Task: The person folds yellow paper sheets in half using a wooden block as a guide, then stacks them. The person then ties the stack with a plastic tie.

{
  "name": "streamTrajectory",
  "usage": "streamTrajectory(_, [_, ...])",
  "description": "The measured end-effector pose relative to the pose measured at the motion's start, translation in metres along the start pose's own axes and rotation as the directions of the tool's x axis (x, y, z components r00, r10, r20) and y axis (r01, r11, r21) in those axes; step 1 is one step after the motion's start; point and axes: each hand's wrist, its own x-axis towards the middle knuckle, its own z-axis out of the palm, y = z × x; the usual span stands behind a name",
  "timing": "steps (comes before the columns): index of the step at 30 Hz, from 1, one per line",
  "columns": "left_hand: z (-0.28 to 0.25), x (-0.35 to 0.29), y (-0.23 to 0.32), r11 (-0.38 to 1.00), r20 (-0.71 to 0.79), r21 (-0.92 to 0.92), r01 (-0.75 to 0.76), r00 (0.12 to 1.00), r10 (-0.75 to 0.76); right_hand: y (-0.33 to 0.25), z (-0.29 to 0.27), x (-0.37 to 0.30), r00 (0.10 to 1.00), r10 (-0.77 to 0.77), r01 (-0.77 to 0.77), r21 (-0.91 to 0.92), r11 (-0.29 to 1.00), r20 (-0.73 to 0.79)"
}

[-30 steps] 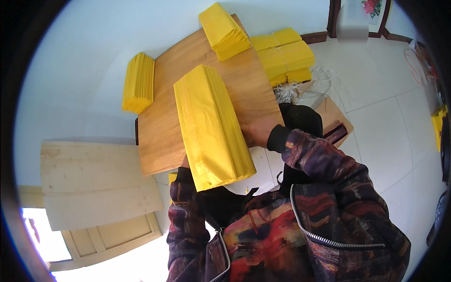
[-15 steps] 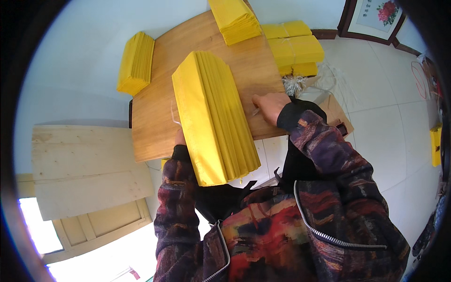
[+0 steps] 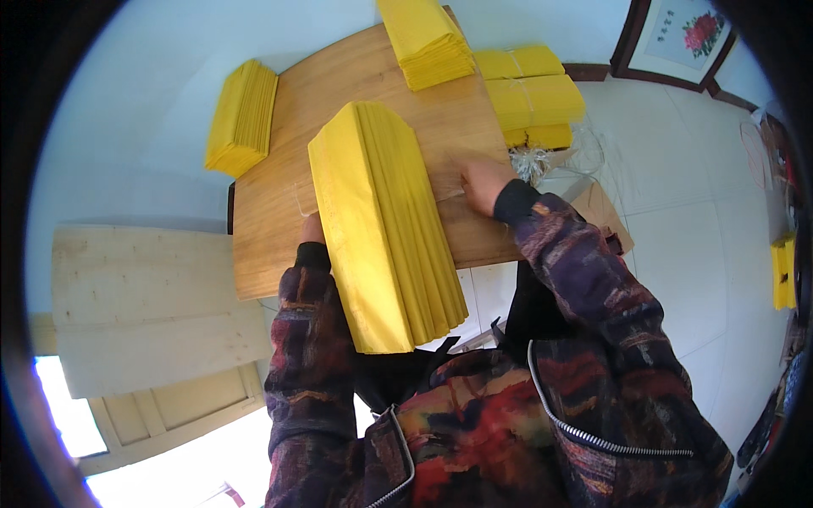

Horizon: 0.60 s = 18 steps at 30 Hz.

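A thick stack of folded yellow paper (image 3: 381, 229) lies lengthwise on the wooden table (image 3: 322, 85), its near end jutting past the table's front edge. My left hand (image 3: 312, 229) is beside the stack's left side, close to the table; its fingers are mostly hidden by the stack. Near it, a loop of thin white string (image 3: 298, 201) sticks out over the wood. To the right of the stack, apart from it, my right hand (image 3: 486, 184) is closed with the fingers pinched. A faint pale strand of string shows between this hand and the stack.
Other yellow stacks stand at the table's left edge (image 3: 241, 118) and far edge (image 3: 428, 42). Tied yellow bundles (image 3: 538, 97) lie beyond the right edge, above white strands (image 3: 532, 161) and a cardboard box (image 3: 605, 212). A pale wooden board (image 3: 152, 296) is at the left.
My left hand has moved slightly away from me along the stack. My right hand stays closed on the right side, shifted slightly. The view has tilted a little; the stack remains on the table.
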Motion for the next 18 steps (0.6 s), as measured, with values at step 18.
streamTrajectory(18, [-0.036, -0.1, 0.067, 0.976, -0.211, -0.051, -0.21, 0.958, 0.195, -0.035, -0.05, -0.026, 0.974, -0.008, -0.17, 0.754, 0.635, 0.226])
